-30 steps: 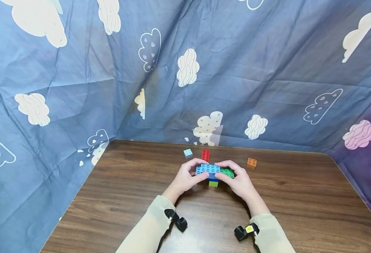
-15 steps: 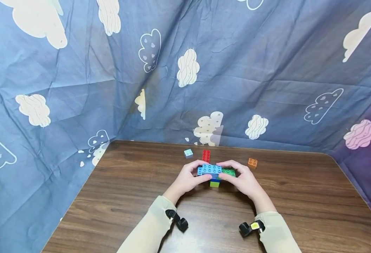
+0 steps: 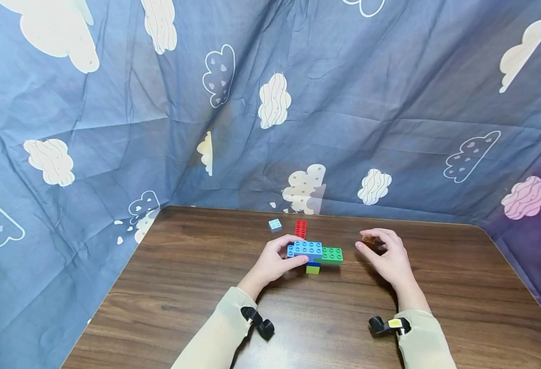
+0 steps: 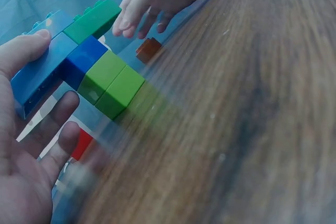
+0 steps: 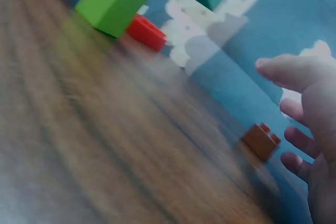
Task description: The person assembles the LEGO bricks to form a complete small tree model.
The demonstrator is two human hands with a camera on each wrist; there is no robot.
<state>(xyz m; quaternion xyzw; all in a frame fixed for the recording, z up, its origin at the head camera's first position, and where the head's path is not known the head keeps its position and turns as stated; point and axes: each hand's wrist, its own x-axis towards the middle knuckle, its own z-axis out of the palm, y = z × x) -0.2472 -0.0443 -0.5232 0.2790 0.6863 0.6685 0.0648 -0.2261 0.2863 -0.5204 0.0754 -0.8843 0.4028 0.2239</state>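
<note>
Two hands are at work over one wooden surface (image 3: pixel 196 297). The left hand (image 3: pixel 270 262) holds one brick stack (image 3: pixel 308 248) near the middle of the surface, pinching its blue upper part: the thumb presses the near side while other fingers go round behind. In the left wrist view, two fingers of this hand stand free, spread below the blue part. The stack is upright. Its top is blue, though how many blue bricks make it up cannot be told for sure. One green brick (image 3: pixel 332 254) juts from the upper part toward the right hand. Below come one dark blue brick (image 4: pixel 84 61) and a lime green base (image 4: pixel 121 94), which a seam divides in the left wrist view, seemingly into two bricks.

The right hand (image 3: pixel 392 259) is around one orange brick (image 5: pixel 261 142), with thumb and fingers parted and nothing pinched. From the head the brick lies between thumb and fingers, partly hidden; both wrist views show a gap between hand and brick, which rests on the surface.

Two more loose bricks lie behind the stack: one red brick (image 3: pixel 300 229), its near end hidden, and one light blue brick (image 3: pixel 275 225) with four studs, to its left. Two pale sleeves (image 3: pixel 217 328) each carry one black device (image 3: pixel 265 329). Blue cloth (image 3: pixel 326 118) with clouds hangs behind.
</note>
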